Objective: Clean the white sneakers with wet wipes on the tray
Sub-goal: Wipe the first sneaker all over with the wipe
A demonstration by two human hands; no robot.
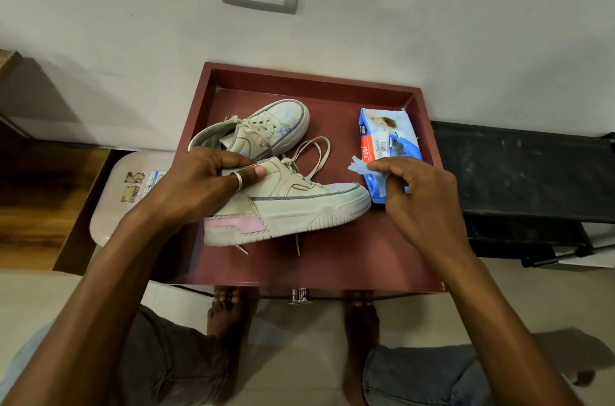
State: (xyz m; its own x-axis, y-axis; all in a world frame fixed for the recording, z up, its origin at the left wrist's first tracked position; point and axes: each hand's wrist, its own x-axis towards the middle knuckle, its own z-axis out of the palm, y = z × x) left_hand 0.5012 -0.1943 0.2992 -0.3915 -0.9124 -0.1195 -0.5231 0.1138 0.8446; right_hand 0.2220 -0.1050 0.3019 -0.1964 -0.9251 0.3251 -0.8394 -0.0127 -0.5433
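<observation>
White sneakers (pixel 286 202) both in tray (pixel 309 72), nearer one gripped at collar by left hand (pixel 199 182), right hand (pixel 419 202) pinching wipe (pixel 357 167) at pack (pixel 382 136) opening; judged risk: loose pack lifting or wipe tearing if pulled w/o hold-down.

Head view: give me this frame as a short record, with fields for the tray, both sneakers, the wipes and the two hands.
tray: dark red, holds both sneakers and the pack
near sneaker: side-on, toe to the right
far sneaker: behind it, untouched
wipes pack: lying on the tray's right side
left hand: grips near sneaker at the collar
right hand: pinches a pale blue wipe at the pack
</observation>
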